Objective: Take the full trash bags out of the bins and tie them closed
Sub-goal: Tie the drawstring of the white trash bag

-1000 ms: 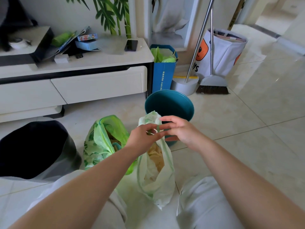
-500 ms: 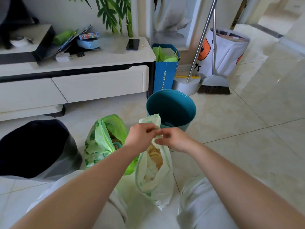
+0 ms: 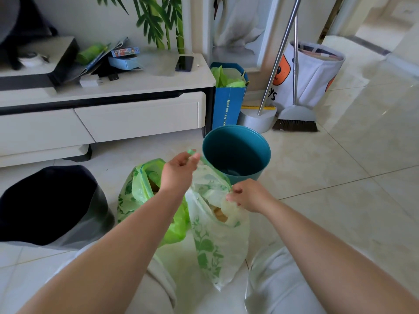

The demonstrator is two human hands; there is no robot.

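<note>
Gripping the two green drawstring ends of the pale printed trash bag point(image 3: 215, 234), the person is holding its mouth stretched between both hands, and that stretch is what the next move seems to turn on. The left hand point(image 3: 179, 171) is pinching one strap end up and away, close to the rim of the teal bin point(image 3: 237, 152), while the right hand point(image 3: 247, 196) is pinching the other end lower and nearer the body, at the bag's right lip. The hands are apart, each closed on its own strap, so the line between them is running on a diagonal: far-left and high to near-right and low. The bag is hanging below that line, its long axis dropping almost straight down to the tiled floor point(image 3: 340, 211) between the person's knees, with brownish waste showing through the open mouth. The teal bin behind it is showing a bare inside, so this bag is judged to be already out of its bin.

A second bag, the bright green bag point(image 3: 145, 196), is sitting just to the left, pressed against the left forearm, its mouth open too. A dark bin point(image 3: 49, 205) is standing further left.

For a knot, the two ends probably need crossing over the mouth; the right hand is sitting closer to the opening and looks the likelier to lead.
</note>
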